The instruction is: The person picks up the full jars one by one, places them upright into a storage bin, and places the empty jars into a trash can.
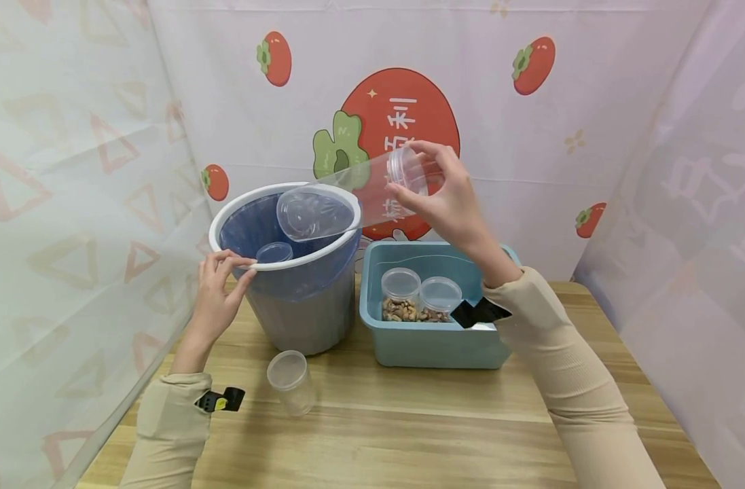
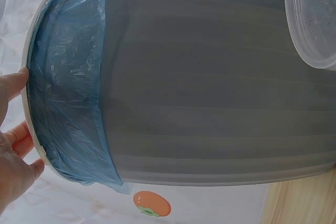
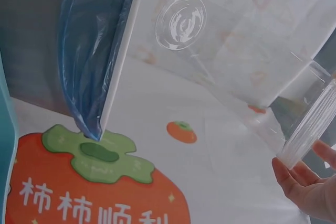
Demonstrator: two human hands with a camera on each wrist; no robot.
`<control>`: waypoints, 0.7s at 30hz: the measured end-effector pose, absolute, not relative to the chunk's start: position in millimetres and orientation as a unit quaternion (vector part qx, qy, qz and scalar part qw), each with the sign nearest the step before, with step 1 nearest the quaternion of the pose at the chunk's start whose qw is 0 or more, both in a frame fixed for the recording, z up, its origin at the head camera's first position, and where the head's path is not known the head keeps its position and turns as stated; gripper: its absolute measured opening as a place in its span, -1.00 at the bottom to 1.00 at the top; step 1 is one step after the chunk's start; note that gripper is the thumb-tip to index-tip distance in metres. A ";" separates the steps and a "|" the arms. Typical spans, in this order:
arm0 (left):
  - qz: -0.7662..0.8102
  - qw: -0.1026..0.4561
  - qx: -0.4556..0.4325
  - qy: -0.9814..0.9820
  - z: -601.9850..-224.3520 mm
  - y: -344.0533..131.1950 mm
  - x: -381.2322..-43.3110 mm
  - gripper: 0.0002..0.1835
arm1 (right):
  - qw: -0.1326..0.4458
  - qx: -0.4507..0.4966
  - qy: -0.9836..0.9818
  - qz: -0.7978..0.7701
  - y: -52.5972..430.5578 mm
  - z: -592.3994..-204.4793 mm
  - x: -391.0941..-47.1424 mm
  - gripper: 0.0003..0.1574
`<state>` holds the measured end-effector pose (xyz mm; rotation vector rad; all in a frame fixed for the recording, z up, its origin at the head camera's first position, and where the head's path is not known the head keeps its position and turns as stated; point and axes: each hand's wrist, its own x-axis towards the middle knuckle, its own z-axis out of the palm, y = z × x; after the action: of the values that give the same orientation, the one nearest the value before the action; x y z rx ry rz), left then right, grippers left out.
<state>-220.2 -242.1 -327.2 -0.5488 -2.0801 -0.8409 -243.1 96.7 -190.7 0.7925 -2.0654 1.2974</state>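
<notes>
In the head view my right hand [image 1: 445, 193] grips a tall clear plastic jar [image 1: 354, 193] around its ribbed end. The jar is tilted, its round base lower and over the opening of a grey trash bin [image 1: 301, 319]. No contents show inside it. My left hand [image 1: 219, 292] pinches the bin's white rim [image 2: 27, 98] on the near left side. A blue bag [image 2: 68, 87] lines the bin and folds over its outside. Down in the bin, a clear round container [image 1: 274, 253] is partly visible. The right wrist view shows fingertips [image 3: 287, 179] on the jar's ribbed end.
A smaller clear jar [image 1: 293, 382] stands on the wooden table [image 1: 409, 435] in front of the bin. To the right sits a blue-green tub [image 1: 436, 346] with two jars of nuts [image 1: 401, 295]. Printed cloth [image 1: 488, 122] encloses the back and sides.
</notes>
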 end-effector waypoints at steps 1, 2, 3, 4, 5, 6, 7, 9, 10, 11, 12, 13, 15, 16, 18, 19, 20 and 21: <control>-0.333 0.405 -0.218 -0.823 -327.0 -242.1 -220.3 -0.81 | 0.283 0.295 -0.775 0.482 94.3 -190.2 -246.1 -0.29; -0.333 0.405 -0.219 -0.823 -326.7 -242.0 -220.5 -0.81 | 0.280 0.294 -0.778 0.479 91.9 -189.7 -248.9 -0.29; -0.333 0.406 -0.219 -0.822 -326.6 -242.0 -220.5 -0.81 | 0.277 0.294 -0.780 0.477 89.5 -189.4 -251.6 -0.28; -0.333 0.405 -0.220 -0.822 -326.7 -242.1 -220.5 -0.81 | 0.272 0.293 -0.784 0.476 87.3 -189.1 -254.1 -0.28; -0.334 0.406 -0.219 -0.822 -326.5 -241.9 -220.5 -0.81 | 0.269 0.292 -0.786 0.473 85.0 -189.3 -257.0 -0.27; -0.334 0.406 -0.219 -0.822 -326.5 -241.9 -220.5 -0.81 | 0.266 0.291 -0.790 0.470 82.6 -189.3 -259.4 -0.27; -0.334 0.405 -0.219 -0.822 -326.5 -241.7 -220.4 -0.81 | 0.262 0.290 -0.792 0.469 80.3 -189.6 -262.0 -0.26; -0.334 0.405 -0.218 -0.823 -326.5 -241.4 -220.4 -0.81 | 0.261 0.291 -0.795 0.465 75.4 -190.3 -267.1 -0.26; -0.334 0.404 -0.217 -0.823 -326.6 -241.2 -220.4 -0.81 | 0.259 0.289 -0.799 0.460 72.8 -190.8 -269.5 -0.26; -0.334 0.405 -0.216 -0.823 -326.5 -241.1 -220.5 -0.81 | 0.261 0.289 -0.801 0.456 69.9 -191.7 -271.8 -0.26; -0.335 0.404 -0.216 -0.823 -326.7 -241.1 -220.4 -0.80 | 0.258 0.289 -0.803 0.453 67.3 -192.4 -274.0 -0.26; -0.336 0.404 -0.215 -0.823 -326.7 -241.0 -220.5 -0.80 | 0.255 0.288 -0.805 0.451 64.6 -193.2 -276.1 -0.25; -0.337 0.406 -0.214 -0.822 -326.5 -240.9 -220.6 -0.80 | 0.252 0.290 -0.808 0.446 58.9 -195.5 -280.2 -0.25; -0.337 0.406 -0.214 -0.822 -326.5 -240.9 -220.6 -0.80 | 0.248 0.290 -0.810 0.445 56.1 -196.8 -281.9 -0.25; -0.338 0.407 -0.213 -0.821 -326.3 -240.8 -220.5 -0.80 | 0.239 0.290 -0.814 0.444 50.6 -199.5 -285.2 -0.25; -0.338 0.408 -0.213 -0.821 -326.1 -240.6 -220.5 -0.80 | 0.235 0.289 -0.815 0.443 47.7 -201.0 -286.4 -0.24; -0.338 0.408 -0.213 -0.821 -326.1 -240.5 -220.3 -0.79 | 0.232 0.288 -0.818 0.441 44.7 -202.6 -287.9 -0.24; -0.338 0.409 -0.213 -0.820 -325.9 -240.4 -220.3 -0.79 | 0.229 0.285 -0.821 0.438 41.9 -204.2 -289.1 -0.23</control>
<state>-220.3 -240.4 -325.9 -0.5377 -2.0673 -0.8526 -289.1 41.9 -204.2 0.7856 -2.2599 1.2062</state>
